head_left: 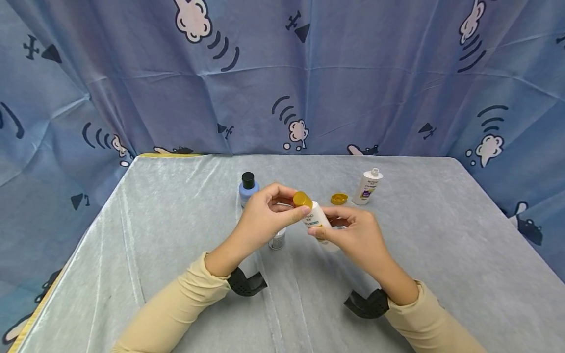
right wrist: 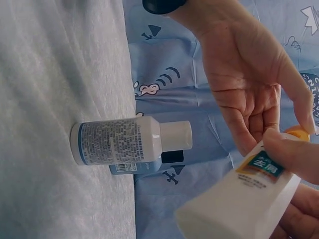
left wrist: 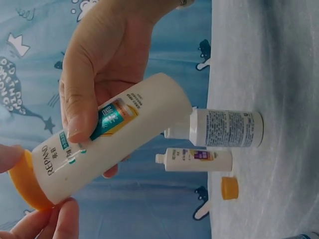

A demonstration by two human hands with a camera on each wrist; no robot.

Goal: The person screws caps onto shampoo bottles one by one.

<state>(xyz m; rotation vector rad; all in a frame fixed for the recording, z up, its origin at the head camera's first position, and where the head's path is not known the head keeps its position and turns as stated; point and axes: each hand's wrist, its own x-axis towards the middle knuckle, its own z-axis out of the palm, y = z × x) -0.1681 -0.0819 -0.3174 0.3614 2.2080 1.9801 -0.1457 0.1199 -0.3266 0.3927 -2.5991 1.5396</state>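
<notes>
Between both hands, a white REPAND shampoo bottle with a green label is held tilted above the table. My left hand pinches its yellow cap between thumb and fingers. My right hand grips the bottle's body, thumb on the label side. In the left wrist view the yellow cap sits on the bottle's end, against its shoulder; whether it is threaded tight I cannot tell. Past the hands stands a white bottle with a white cap, partly hidden in the head view.
An uncapped white bottle with a purple label stands at the back right, a loose yellow cap beside it. Behind my left hand stands a blue bottle with a black cap. A grey cloth covers the table, and a patterned curtain hangs behind.
</notes>
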